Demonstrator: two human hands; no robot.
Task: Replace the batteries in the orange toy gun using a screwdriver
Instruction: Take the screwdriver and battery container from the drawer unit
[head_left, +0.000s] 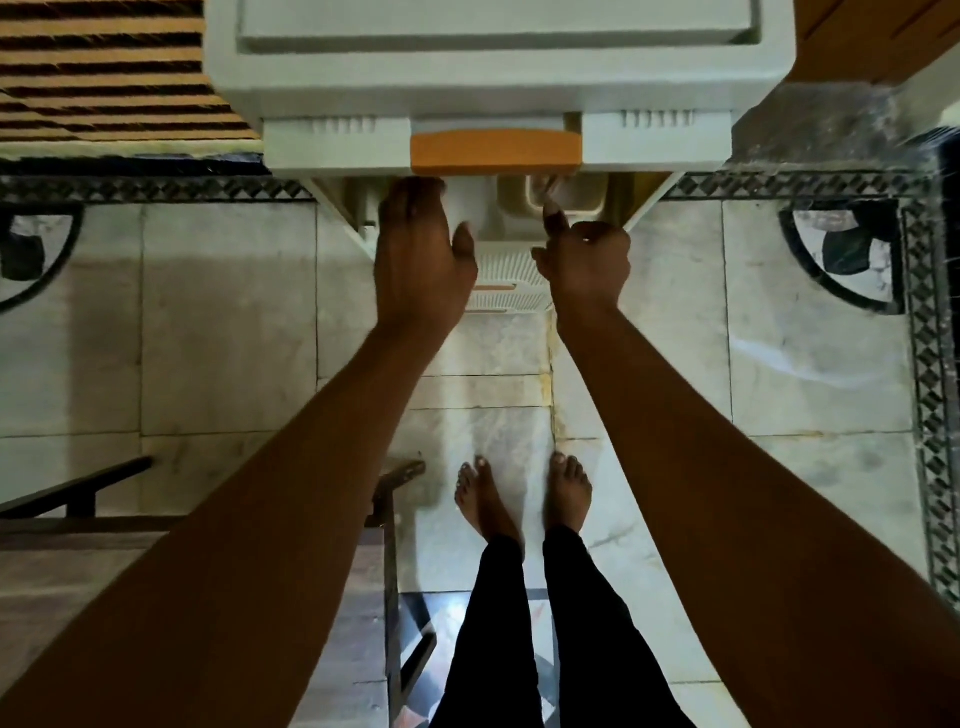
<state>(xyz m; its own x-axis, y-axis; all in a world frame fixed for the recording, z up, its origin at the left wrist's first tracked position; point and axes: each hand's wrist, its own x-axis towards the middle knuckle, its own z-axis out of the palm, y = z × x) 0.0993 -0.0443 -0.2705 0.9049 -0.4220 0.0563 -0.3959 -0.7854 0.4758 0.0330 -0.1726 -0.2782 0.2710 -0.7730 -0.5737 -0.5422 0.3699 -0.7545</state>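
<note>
Hands: two, both reaching to the white cabinet (493, 88).
Left hand (418, 249): fingers straight, tips going under the orange handle (494, 154); I cannot tell if it holds anything.
Right hand (584, 260): mostly curled, one finger (555, 215) pointing up at a beige tub (587, 200) in the open drawer; it grasps nothing I can see.
Handle: one, orange, on the drawer front.
Feet: two, bare, on the pale tile floor (779, 374).
Legs: two, in black pants (493, 639).
Toy gun: I cannot see it anywhere.
</note>
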